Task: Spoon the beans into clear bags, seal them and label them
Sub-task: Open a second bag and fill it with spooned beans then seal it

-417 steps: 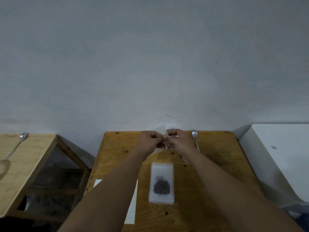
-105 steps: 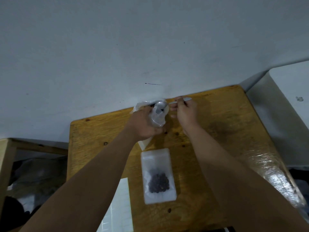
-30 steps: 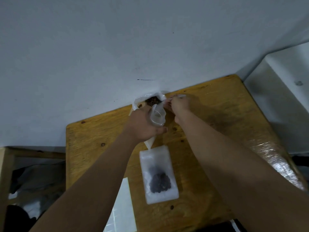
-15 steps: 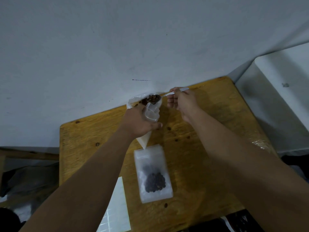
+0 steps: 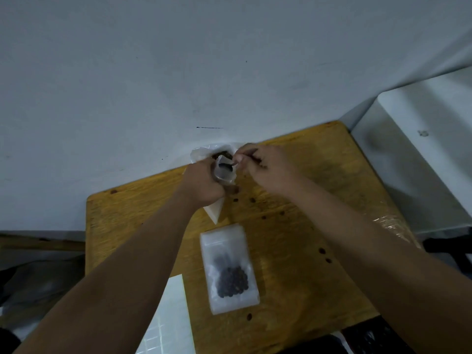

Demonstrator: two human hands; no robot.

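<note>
on table [image 5: 306, 226] | flat bag [image 5: 229, 269]: beans [image 5: 232, 281] | left hand [image 5: 204, 185]: open bag [image 5: 224, 172]

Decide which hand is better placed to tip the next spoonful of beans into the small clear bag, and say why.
Right. The right hand holds the spoon with its bowl at the mouth of the small clear bag; the left hand is gripping that bag.
</note>
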